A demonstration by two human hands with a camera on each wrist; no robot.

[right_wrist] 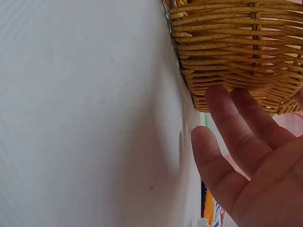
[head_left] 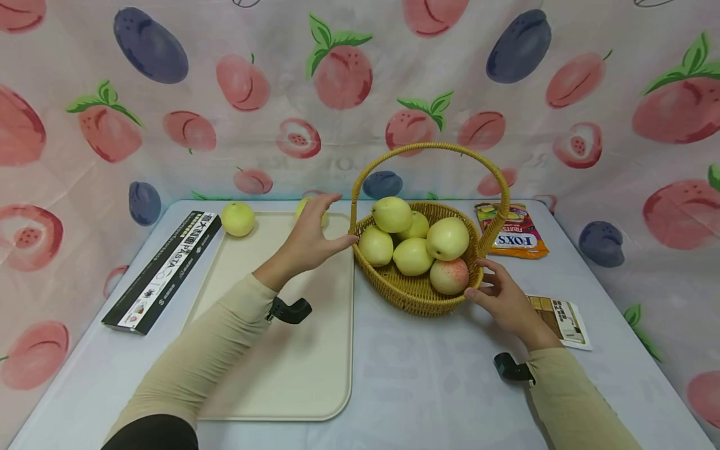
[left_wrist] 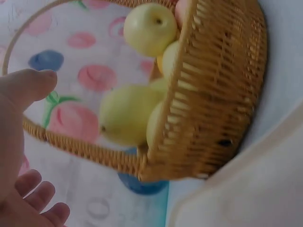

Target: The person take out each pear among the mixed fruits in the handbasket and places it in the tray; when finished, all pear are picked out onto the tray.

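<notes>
A woven wicker basket (head_left: 419,300) with a tall arched handle (head_left: 430,147) stands on the table. It holds several yellow-green fruits (head_left: 448,239) like pears or apples, and a pink-blushed peach (head_left: 449,276). My left hand (head_left: 315,240) is at the basket's left side, fingers spread and thumb tip near the rim by the handle's foot. In the left wrist view nothing lies within that hand (left_wrist: 19,156). My right hand (head_left: 509,303) is at the right side, thumb at the rim. The right wrist view shows extended fingers (right_wrist: 227,123) against the outer wicker wall.
Left of the basket lies a cream tray (head_left: 298,375). Two yellow-green fruits are near its far edge, one at the corner (head_left: 238,219), another behind my left hand (head_left: 304,206). A black pasta box (head_left: 163,272) lies far left. A FOX'S bag (head_left: 514,231) and a flat packet (head_left: 565,322) lie right.
</notes>
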